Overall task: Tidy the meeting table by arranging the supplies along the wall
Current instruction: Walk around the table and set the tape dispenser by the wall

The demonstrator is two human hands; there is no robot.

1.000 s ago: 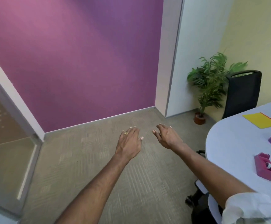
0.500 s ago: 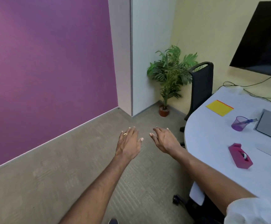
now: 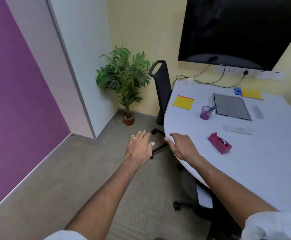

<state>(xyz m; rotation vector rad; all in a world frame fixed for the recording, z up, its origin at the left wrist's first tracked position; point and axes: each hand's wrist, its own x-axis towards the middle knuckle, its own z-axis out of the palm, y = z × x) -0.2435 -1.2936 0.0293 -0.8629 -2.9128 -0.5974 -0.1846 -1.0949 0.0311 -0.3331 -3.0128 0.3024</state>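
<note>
Your white worktop [image 3: 262,161] fills the right side. Its rounded end curves toward you and its far edge meets the yellow wall [image 3: 141,23]. A dark screen [image 3: 236,28] hangs above that far edge. Left of the worktop's rounded end lies open carpet [image 3: 63,179], with room to step. A black chair [image 3: 162,87] stands close against the rounded end at its far left, and a potted plant [image 3: 124,78] sits further left of the worktop, in the corner.

On the worktop, a grey mat [image 3: 231,106] lies toward the far edge. One yellow pad [image 3: 183,102] sits near the left rim and a second yellow pad [image 3: 251,94] close to the far edge.

Your left hand [image 3: 138,149] hangs over the carpet just off the worktop's rim, fingers straight and slightly spread, holding nothing. Your right hand [image 3: 183,146] is at the rim itself, fingers loose and apart, empty; you cannot tell whether it touches the surface.

The pink tape dispenser [image 3: 219,143] sits a little in from the near-left rim, with bare worktop all round it. The purple pen cup [image 3: 205,113] stands further in from the left rim. A small blue block [image 3: 237,90] lies near the far edge.
</note>
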